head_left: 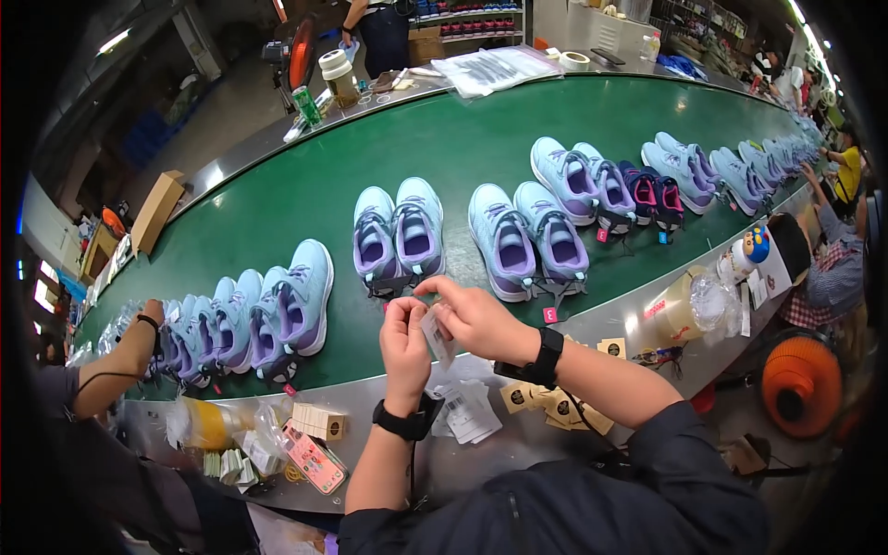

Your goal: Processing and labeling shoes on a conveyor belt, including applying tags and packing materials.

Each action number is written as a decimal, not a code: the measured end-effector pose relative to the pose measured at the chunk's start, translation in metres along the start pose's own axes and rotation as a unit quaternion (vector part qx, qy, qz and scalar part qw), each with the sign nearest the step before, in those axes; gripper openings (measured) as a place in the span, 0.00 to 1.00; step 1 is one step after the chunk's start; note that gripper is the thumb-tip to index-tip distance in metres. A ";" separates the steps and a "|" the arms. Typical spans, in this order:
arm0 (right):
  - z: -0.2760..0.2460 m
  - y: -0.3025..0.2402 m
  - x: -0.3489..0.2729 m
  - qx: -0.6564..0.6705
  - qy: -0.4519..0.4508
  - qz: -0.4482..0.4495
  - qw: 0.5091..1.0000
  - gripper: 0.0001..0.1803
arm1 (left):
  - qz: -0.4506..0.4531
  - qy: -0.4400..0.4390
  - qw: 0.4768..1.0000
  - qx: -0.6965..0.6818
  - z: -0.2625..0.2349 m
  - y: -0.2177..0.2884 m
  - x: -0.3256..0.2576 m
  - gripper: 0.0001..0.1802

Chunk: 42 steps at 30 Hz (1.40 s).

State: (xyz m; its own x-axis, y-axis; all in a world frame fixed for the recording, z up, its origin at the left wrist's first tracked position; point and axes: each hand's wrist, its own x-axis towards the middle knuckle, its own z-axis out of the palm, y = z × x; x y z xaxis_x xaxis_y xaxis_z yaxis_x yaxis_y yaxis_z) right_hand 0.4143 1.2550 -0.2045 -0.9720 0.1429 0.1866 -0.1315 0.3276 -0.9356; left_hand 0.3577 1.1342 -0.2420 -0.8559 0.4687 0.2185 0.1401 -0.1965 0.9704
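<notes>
Near edge, centre: both of the person's hands meet over the metal rim of the table (592, 324), just short of the green belt (462, 157).
Left hand (404, 338): fingers closed on the lower left of a small white tag (437, 333); a black watch sits on that wrist.
Right hand (476, 317): fingers pinched on the top of the same tag, from the right; a black band on the wrist.
Tag: held upright between the two hands, above the rim, just near of the pair of light blue and purple shoes (400, 236).
Shoes on the belt: a second pair (527, 242) lies right of the first; further pairs run away to the far right, among them one dark pair with pink lining (653, 194).
Left side: a cluster of the same light blue shoes (277, 310), with another person's hand (153, 313) reaching to it.
Rim, below the hands: a stack of white tags (467, 412) and loose brown card tags (555, 407).
Rim, near left: small wooden-looking blocks (319, 423), a pink flat card (314, 460) and clear plastic bags (208, 425).
Rim, right: a clear bag with yellowish contents (680, 305).
Far edge: rolls of tape (335, 65) and a green can (306, 104).
</notes>
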 end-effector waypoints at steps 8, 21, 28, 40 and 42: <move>-0.027 0.050 0.027 0.285 -0.076 0.199 0.935 0.08 | -0.064 -0.106 0.981 0.147 0.005 0.002 0.041 0.09; -0.047 0.115 0.081 -0.001 0.096 0.120 0.988 0.09 | -0.065 -0.253 0.726 0.636 -0.023 -0.009 0.089 0.27; -0.019 0.122 0.110 -0.268 0.112 0.100 0.952 0.08 | 0.193 -0.071 0.811 0.547 -0.012 -0.052 0.132 0.17; -0.016 0.145 0.131 -0.273 0.077 0.045 0.958 0.07 | 0.031 -0.071 0.805 0.588 -0.007 -0.080 0.153 0.11; -0.014 0.142 0.128 -0.257 0.103 0.024 0.960 0.08 | -0.015 -0.066 0.807 0.587 -0.003 -0.076 0.157 0.11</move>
State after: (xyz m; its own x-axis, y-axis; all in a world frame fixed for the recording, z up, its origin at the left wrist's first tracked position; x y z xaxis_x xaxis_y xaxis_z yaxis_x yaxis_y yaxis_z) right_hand 0.2737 1.3330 -0.3095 -0.9080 0.3346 0.2520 0.0784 0.7267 -0.6824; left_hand 0.2111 1.2206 -0.2820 -0.8174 0.5619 0.1271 0.5624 0.7305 0.3875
